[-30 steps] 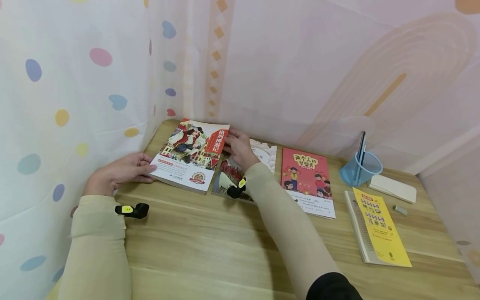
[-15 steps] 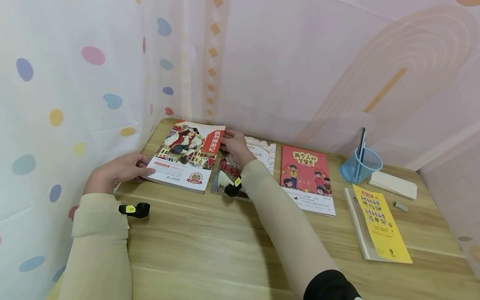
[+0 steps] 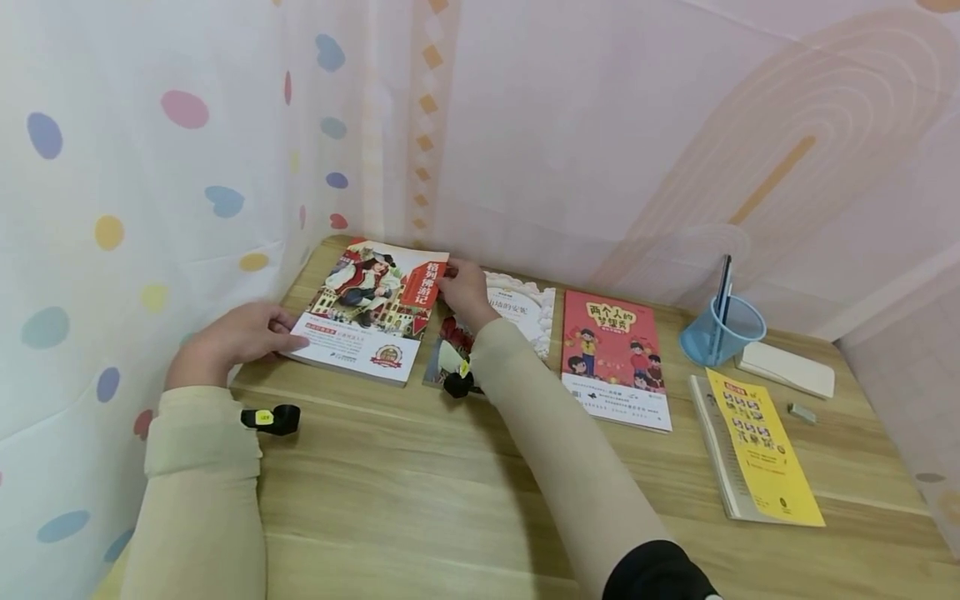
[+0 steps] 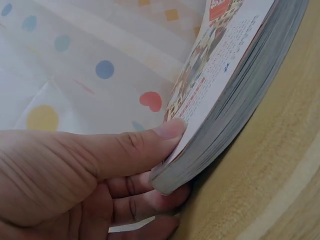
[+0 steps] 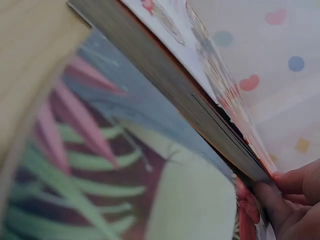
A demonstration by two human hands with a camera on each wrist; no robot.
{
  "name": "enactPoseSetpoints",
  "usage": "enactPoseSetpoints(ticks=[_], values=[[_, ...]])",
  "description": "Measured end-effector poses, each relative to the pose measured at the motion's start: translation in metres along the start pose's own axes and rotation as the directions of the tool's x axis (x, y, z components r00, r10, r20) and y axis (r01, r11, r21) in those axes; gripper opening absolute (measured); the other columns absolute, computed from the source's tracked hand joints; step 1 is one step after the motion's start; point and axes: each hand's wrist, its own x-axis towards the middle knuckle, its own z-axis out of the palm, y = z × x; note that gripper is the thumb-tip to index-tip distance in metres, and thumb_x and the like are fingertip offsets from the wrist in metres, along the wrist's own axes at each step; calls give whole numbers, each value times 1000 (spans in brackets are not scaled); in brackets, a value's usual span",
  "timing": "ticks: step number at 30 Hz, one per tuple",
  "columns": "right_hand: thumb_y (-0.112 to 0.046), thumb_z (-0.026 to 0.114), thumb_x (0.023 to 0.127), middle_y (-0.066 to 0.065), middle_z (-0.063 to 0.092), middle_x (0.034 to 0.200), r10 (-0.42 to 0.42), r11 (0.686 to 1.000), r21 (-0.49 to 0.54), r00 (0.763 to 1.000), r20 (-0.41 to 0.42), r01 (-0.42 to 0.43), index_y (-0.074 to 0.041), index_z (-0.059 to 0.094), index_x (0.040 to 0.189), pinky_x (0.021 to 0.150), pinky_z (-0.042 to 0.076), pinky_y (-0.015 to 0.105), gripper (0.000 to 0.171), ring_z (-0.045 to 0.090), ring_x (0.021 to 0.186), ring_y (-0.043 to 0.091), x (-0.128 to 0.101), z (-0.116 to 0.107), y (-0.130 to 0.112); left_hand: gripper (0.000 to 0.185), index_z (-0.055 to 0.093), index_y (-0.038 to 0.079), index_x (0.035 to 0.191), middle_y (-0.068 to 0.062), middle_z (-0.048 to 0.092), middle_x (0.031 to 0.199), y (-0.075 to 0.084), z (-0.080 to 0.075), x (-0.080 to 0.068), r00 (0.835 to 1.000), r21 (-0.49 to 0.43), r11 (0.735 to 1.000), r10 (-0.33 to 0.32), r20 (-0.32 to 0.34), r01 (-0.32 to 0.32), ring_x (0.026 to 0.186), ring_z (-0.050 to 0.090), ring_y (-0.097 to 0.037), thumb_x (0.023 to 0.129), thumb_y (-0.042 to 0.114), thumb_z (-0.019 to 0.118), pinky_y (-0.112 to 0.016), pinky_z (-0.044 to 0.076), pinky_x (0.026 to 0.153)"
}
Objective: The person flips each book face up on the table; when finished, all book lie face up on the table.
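A paperback book (image 3: 367,308) with a seated figure in a hat on its cover lies at the table's back left corner. My left hand (image 3: 240,337) grips its lower left corner; in the left wrist view the thumb (image 4: 170,129) presses on the cover and the fingers curl below. At the upper right edge my right hand (image 3: 467,293) pinches the same book between thumb and finger, as the right wrist view shows. Just right of it, a second book (image 3: 517,312) with a white scalloped-pattern top lies partly hidden behind my right hand and wrist.
A red book (image 3: 611,346) lies right of these. Farther right are a blue pen cup (image 3: 712,337) with pens, a white flat block (image 3: 787,371), a small grey-green eraser-like piece (image 3: 802,413), and a yellow-covered book (image 3: 768,450). Patterned curtains border the table's (image 3: 420,492) left and back.
The paperback has shifted slightly left, both hands staying on it. More of the white-topped book's cover shows past my right hand. The head view has turned a little.
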Motion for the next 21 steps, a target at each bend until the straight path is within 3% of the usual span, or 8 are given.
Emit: enactPoseSetpoints(ticks=[5,11,17,21], values=[[-3,61,101,16,62,130,-62,982,-177,998,-11,59,-2,55,143,84,56,36,43,61,115,27,-1,-1,-2,46,61,-11,115,-18,64,100,4,-1,2,1000,24,1000,-3,-20,4,88,55,-29,93,28,73,-34,44,72],[-6,66,98,17,62,132,-90,917,-386,995,50,102,-1,57,140,92,53,38,42,60,118,28,-1,-2,-6,55,56,-15,122,-28,62,111,11,0,4,1000,24,1000,-9,-17,10,96,54,-36,92,26,76,-44,46,81],[-9,65,99,16,58,140,-59,891,-446,995,79,88,-1,54,144,99,51,36,47,56,125,26,-1,-5,-8,53,57,-14,121,-25,62,108,13,2,8,1000,40,999,2,-4,-1,93,51,-35,91,26,76,-40,43,78],[-10,62,101,16,45,154,-60,887,-451,993,106,102,0,50,148,108,45,37,49,45,140,28,-2,-8,-10,54,57,-14,120,-25,61,107,15,3,10,1000,50,999,12,-2,-11,93,51,-35,91,26,77,-43,44,79]])
